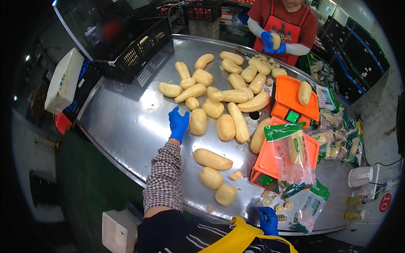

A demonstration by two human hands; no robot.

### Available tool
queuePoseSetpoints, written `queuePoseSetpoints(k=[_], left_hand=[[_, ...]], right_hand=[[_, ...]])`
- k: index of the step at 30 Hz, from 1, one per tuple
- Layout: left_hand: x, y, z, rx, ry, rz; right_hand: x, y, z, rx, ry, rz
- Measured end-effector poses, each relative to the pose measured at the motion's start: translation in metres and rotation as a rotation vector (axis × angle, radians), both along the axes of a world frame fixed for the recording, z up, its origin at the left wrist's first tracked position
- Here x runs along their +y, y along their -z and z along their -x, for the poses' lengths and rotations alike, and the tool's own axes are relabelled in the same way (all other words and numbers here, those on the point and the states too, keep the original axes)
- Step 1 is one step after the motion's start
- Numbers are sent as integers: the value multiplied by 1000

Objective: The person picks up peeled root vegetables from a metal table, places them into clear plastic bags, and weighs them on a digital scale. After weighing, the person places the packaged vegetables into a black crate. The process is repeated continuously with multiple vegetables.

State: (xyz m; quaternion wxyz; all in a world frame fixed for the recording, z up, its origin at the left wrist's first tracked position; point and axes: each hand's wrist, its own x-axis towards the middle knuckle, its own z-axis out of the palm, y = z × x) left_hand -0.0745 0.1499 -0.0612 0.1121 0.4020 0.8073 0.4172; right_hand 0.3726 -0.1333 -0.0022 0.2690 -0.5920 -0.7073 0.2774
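Note:
My left hand [179, 124], in a blue glove, reaches over the steel table with its thumb and fingers apart. It is empty, close beside a thick peeled lotus root [197, 122]. More peeled lotus roots [226, 127] lie in a loose group beyond it. Nearer to me are a long lotus root [212, 159] and two rounder ones. My right hand [268, 221], also gloved in blue, is low at the near edge by several lotus root slices [279, 208]; its fingers look loosely apart, with nothing visible in them. A clear bag [291, 156] holding lotus root lies on an orange scale [265, 158].
A second orange scale [284, 95] carries one lotus root [304, 93]. Packed bags [337, 143] are heaped on the right; another bag [310, 208] lies near the front. A black crate [135, 57] stands far left. Across the table, a person in a red apron [280, 29] holds a lotus root.

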Motion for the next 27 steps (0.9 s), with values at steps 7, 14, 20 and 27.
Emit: queuePoseSetpoints(k=[7,14,20,27], left_hand=[[49,-7,46,83,-113,-109],[125,-14,92,-262,-425,98],[137,22,137,-654,-322,-44],[67,17,163,-1396,120,-466]], right_hand=[[0,21,4,-4,79,219],[5,33,11,-69,74,287],[21,32,15,-201,50,395],[17,41,12,-219,-23,330]])
